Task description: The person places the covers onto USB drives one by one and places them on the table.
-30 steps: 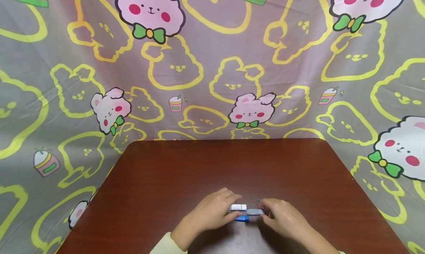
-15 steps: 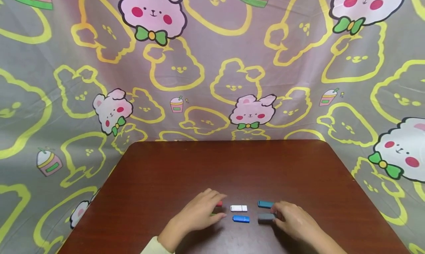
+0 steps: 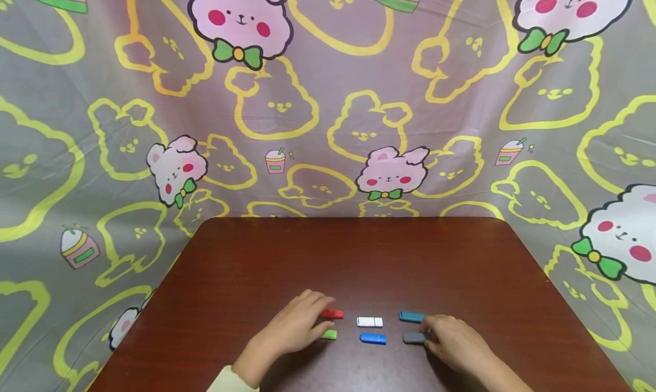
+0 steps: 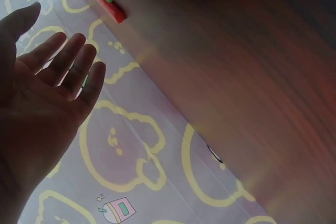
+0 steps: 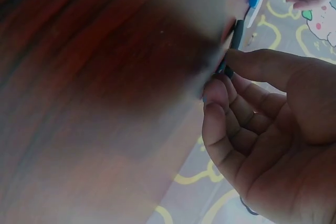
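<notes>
USB flash drives lie in two rows on the table. A white USB flash drive (image 3: 370,322) and a blue USB flash drive (image 3: 373,338) sit in the middle. My right hand (image 3: 458,339) pinches the end of a grey USB flash drive (image 3: 415,338) between thumb and fingertips, which the right wrist view shows too. Behind it lies a teal USB flash drive (image 3: 411,316), its right end close to that hand. On the left, my left hand (image 3: 293,325) hovers with relaxed fingers beside a red USB flash drive (image 3: 333,313) and a green USB flash drive (image 3: 329,335), partly hiding both.
The brown wooden table (image 3: 353,255) has rounded far corners. A cloth (image 3: 318,67) printed with cartoon animals hangs behind it and along both sides.
My right hand has carried the grey drive from beside the white one rightward and forward of the teal one. My left hand has drawn back left, exposing the red and green drives.
</notes>
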{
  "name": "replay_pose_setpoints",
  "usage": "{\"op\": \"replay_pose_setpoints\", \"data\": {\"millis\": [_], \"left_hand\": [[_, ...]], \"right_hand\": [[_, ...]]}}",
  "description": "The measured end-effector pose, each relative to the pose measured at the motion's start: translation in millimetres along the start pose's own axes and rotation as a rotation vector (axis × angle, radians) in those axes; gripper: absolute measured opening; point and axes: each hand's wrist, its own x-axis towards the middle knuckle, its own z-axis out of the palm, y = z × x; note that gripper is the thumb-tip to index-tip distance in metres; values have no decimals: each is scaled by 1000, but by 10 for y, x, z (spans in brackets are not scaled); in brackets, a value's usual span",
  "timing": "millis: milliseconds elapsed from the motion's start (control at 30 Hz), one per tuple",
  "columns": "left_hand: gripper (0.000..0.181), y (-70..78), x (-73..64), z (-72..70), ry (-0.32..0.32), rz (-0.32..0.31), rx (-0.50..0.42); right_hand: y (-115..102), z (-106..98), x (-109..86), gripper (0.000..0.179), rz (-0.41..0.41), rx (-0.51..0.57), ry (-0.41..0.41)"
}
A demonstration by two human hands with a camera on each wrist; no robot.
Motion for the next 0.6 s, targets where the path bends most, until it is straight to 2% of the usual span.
{"op": "replay_pose_setpoints", "data": {"millis": [133,333,600], "left_hand": [[43,-29,-19,-1,-9,-12,6],[40,-78,-37,-20,11,-24,16],[43,-149,-72,-58,10,-91,-1]], "right_hand": [[4,10,5,19,22,6,-25],[-4,5,12,18,36,4,-34],[-8,-79,45,18,96,20,-28]]}}
